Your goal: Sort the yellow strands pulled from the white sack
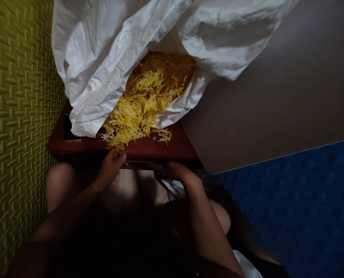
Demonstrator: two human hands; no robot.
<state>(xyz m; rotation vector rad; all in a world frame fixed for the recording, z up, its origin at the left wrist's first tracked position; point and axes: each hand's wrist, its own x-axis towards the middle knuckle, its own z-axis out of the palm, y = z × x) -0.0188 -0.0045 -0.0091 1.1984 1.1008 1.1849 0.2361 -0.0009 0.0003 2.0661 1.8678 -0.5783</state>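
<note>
A heap of thin yellow and white strands (pixel 128 117) spills from the mouth of a large white woven sack (pixel 96 65) onto a dark red box-like surface (pixel 177 148). At the front edge of that surface, my left hand (pixel 113 165) is closed, thumb and fingers pinching a few of the strands just below the heap. My right hand (pixel 176 170) is lower and to the right, close to the same edge. Its fingers are in deep shadow, beside something dark and a piece of white plastic (pixel 174 187); whether it grips anything is not visible.
A dark phone-like slab (pixel 70 129) lies partly under the sack at left. Yellow textured matting (pixel 21 96) rises on the left. A large grey-brown panel (pixel 270 100) stands at right, with a blue dimpled mat (pixel 299 208) below it. My knees flank the red surface.
</note>
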